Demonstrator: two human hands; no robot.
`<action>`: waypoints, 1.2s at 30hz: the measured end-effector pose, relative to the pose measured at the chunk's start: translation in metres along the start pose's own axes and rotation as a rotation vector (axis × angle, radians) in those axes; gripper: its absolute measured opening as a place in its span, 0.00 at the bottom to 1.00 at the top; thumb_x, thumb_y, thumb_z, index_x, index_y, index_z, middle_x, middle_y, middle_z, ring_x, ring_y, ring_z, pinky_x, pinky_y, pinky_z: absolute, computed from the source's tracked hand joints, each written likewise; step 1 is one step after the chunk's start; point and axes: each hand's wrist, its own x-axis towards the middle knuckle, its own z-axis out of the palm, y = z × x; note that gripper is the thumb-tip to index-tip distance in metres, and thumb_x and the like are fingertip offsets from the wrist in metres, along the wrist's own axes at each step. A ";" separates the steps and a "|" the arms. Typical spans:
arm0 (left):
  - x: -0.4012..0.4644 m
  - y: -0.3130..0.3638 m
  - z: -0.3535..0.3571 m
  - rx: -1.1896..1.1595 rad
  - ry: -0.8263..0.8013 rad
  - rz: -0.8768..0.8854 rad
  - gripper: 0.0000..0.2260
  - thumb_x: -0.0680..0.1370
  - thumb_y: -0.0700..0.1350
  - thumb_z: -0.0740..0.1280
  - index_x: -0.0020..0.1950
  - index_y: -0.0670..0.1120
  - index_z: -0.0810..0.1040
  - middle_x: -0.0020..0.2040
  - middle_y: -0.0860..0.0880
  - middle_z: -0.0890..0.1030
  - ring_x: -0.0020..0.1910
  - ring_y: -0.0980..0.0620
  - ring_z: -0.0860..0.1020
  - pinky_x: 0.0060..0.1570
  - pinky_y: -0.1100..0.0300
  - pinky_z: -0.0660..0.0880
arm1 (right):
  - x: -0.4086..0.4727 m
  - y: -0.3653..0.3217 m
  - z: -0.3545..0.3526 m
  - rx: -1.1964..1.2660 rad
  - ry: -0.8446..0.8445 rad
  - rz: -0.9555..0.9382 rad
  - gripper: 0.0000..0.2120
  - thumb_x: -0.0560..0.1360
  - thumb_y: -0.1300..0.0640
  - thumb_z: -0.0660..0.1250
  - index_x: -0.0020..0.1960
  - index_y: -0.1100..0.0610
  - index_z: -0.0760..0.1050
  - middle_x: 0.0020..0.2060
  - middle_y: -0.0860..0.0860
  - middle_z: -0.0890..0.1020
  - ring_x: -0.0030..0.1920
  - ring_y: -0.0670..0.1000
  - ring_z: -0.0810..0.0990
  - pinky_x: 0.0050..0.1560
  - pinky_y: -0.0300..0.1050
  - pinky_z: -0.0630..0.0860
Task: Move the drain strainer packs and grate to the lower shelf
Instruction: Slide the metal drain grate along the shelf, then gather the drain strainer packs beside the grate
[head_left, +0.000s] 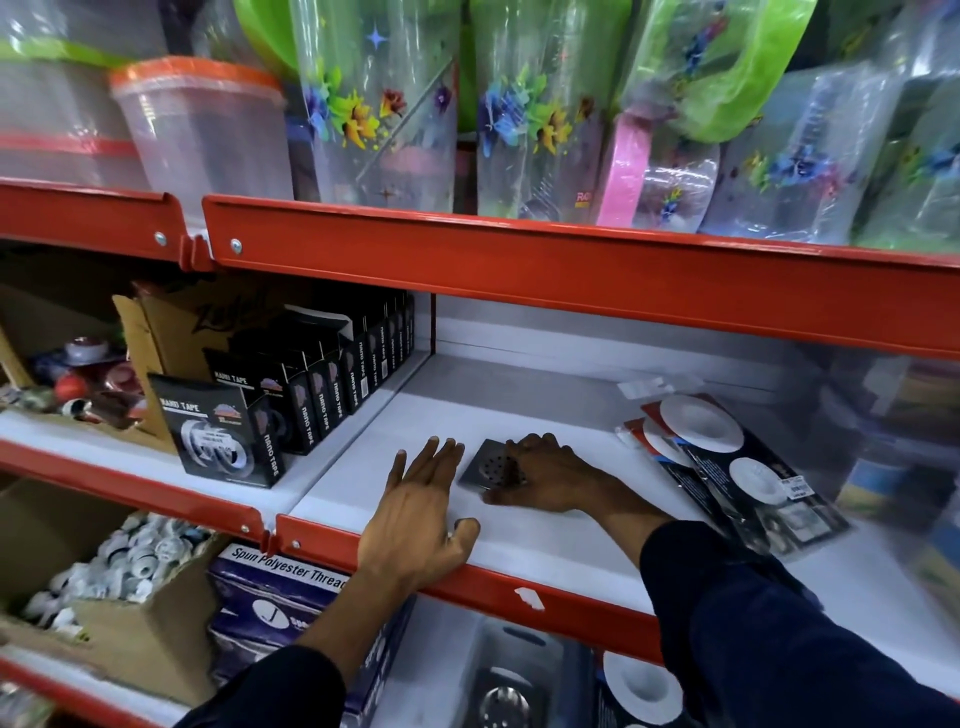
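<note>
A square metal grate (485, 464) with a round perforated centre lies flat on the white middle shelf (545, 540). My right hand (550, 475) rests over its right part, fingers curled on it. My left hand (423, 512) lies flat and open on the shelf just left of the grate, thumb at the red front edge. Two drain strainer packs (727, 467), dark cards with white discs, lie overlapped on the same shelf to the right. On the lower shelf sit another metal grate (501, 699) and a strainer pack (641, 691).
Black nano tape boxes (291, 410) stand left of my hands behind a shelf divider. A purple thread box (280, 597) and a cardboard box of white parts (104, 587) occupy the lower shelf's left. Wrapped plastic jugs (519, 114) fill the top shelf.
</note>
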 end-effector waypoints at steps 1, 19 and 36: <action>0.000 0.000 -0.001 -0.002 0.001 -0.001 0.39 0.70 0.58 0.55 0.80 0.47 0.53 0.80 0.47 0.59 0.80 0.54 0.49 0.79 0.47 0.48 | 0.002 -0.005 -0.001 0.009 -0.007 -0.012 0.40 0.70 0.27 0.63 0.74 0.49 0.64 0.68 0.55 0.72 0.66 0.58 0.67 0.65 0.55 0.68; 0.000 -0.010 -0.004 -0.001 0.026 0.018 0.40 0.70 0.60 0.52 0.80 0.46 0.52 0.79 0.44 0.62 0.80 0.50 0.54 0.78 0.44 0.52 | -0.066 0.100 -0.022 -0.070 0.652 0.347 0.42 0.73 0.28 0.60 0.76 0.55 0.66 0.77 0.57 0.67 0.77 0.59 0.64 0.76 0.58 0.60; 0.000 -0.004 -0.009 0.016 -0.036 -0.012 0.40 0.70 0.60 0.52 0.80 0.49 0.49 0.79 0.45 0.61 0.80 0.50 0.54 0.79 0.47 0.49 | -0.112 0.185 -0.038 0.290 0.227 0.667 0.72 0.44 0.14 0.63 0.80 0.45 0.47 0.79 0.55 0.63 0.77 0.61 0.61 0.76 0.57 0.62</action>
